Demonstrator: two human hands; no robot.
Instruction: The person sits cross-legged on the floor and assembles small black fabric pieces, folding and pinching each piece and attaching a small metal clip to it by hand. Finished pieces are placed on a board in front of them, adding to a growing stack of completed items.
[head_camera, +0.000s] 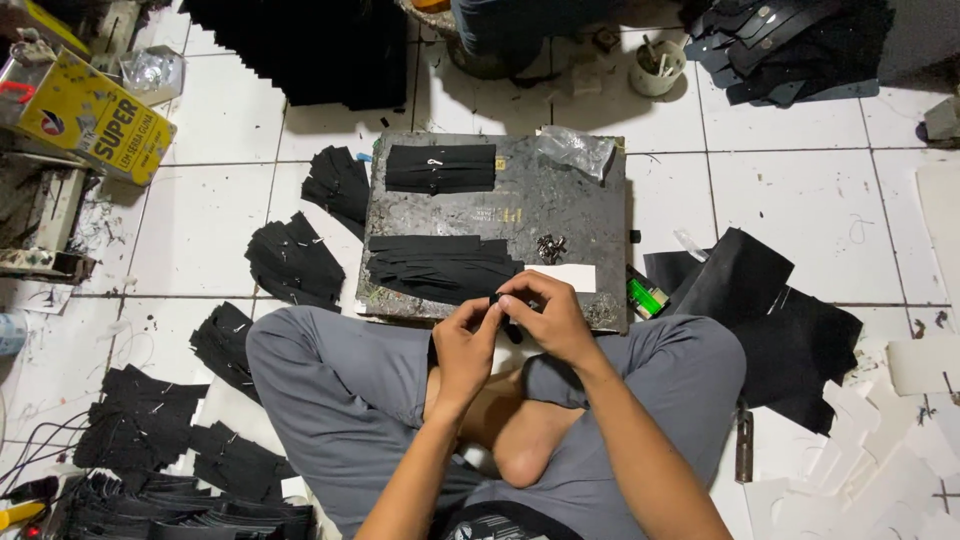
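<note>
Two hands (510, 325) hiding small black piece (497, 298)

Yellow rectangular tin (95, 118) with dark lettering and a round emblem, tilted, far up-left of the hands (510, 330) | crumpled clear plastic bag (577, 150) above the hands, slightly right | small green packet (647, 297) just right of them

I see bright, even overhead light bouncing off the white tiled floor (790, 190), soft shadows near the top edge, sharp focus throughout, and slight wide-angle bending at the corners.
</note>
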